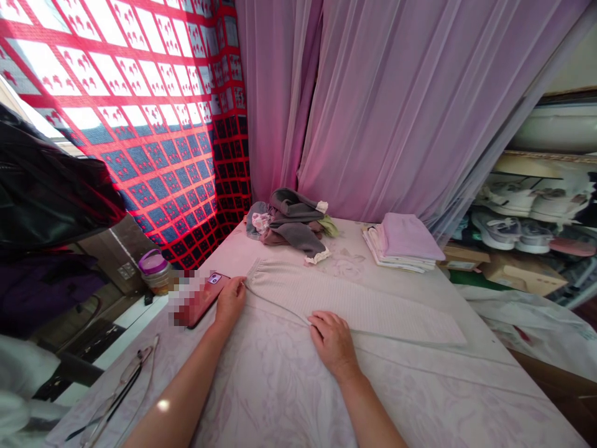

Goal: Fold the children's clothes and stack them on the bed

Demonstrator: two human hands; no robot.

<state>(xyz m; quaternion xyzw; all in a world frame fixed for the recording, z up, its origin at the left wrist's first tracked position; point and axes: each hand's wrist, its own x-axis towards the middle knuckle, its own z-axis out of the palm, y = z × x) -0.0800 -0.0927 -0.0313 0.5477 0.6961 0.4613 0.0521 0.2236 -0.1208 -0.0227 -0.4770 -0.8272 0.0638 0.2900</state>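
Observation:
A pair of pale, ribbed trousers (364, 305) lies flat and folded lengthwise on the table, its gathered elastic waist on the left and the legs stretching to the right. My left hand (232, 302) pinches the near corner of the waistband. On the near edge, around the crotch, my right hand (332, 342) has its fingers bent together over the fabric. The thumb's hold there is partly hidden. Just left of my left hand lies a red phone (203, 303), partly blurred out.
A crumpled heap of dark clothes (296, 221) sits at the back, with a folded stack topped in lilac (405, 239) to its right. Eyeglasses (124, 386) lie front left on the patterned tablecloth (261, 386). Shelves of shoes (508, 230) stand at right; curtains (373, 112) hang behind.

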